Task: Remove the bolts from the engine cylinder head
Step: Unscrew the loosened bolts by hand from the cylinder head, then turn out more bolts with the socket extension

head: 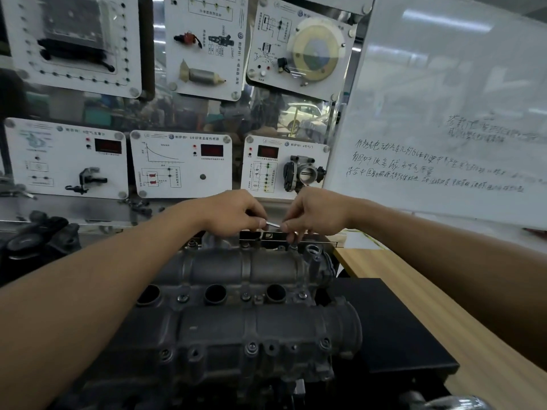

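Hands meet over the far edge of the cylinder head point(245, 270). Your left hand point(233, 213) pinches one end of a thin metal bar point(273, 223); your right hand point(318, 213) pinches the other. Bar lies crosswise. Far-row bolt point(293, 246) sits just under your right hand, the nearer one.

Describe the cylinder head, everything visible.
The cylinder head is grey cast metal, aluminium by its look, grimy, lying flat on a black base. Three dark round bores run across its middle. Bolts sit along the near edge and middle row. Over its far edge the left hand and right hand pinch a slim metal tool.
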{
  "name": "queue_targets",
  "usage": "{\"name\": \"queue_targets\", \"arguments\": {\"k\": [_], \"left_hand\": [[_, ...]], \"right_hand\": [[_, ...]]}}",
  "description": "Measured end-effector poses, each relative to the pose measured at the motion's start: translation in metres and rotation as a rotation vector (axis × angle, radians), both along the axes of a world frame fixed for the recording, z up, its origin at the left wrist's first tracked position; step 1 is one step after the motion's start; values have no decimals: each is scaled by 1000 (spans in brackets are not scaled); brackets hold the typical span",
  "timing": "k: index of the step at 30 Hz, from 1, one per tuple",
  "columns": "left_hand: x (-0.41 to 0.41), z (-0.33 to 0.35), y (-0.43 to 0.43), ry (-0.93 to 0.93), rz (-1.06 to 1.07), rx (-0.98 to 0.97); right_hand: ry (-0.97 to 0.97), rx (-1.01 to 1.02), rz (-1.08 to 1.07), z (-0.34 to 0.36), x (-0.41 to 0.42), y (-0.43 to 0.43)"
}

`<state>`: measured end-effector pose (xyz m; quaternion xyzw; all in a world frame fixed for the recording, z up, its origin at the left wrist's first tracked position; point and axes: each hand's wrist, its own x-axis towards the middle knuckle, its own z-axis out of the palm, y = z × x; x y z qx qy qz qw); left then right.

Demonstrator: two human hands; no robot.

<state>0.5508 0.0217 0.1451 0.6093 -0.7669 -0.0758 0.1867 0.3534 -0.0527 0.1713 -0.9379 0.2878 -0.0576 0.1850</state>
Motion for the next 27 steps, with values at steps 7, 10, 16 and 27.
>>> {"name": "queue_targets", "arguments": {"k": [7, 10, 16, 27], "left_hand": [[-2, -1, 0, -10, 50, 8], [3, 9, 2, 112, 60, -144], [-6, 13, 8, 119, 15, -290], [-148, 0, 38, 65, -345, -264]], "right_hand": [[66, -55, -5, 5, 8, 6], [-84, -96, -20, 18, 3, 10], [-71, -140, -6, 38, -12, 21], [-132, 18, -310, 13, -220, 98]]}}
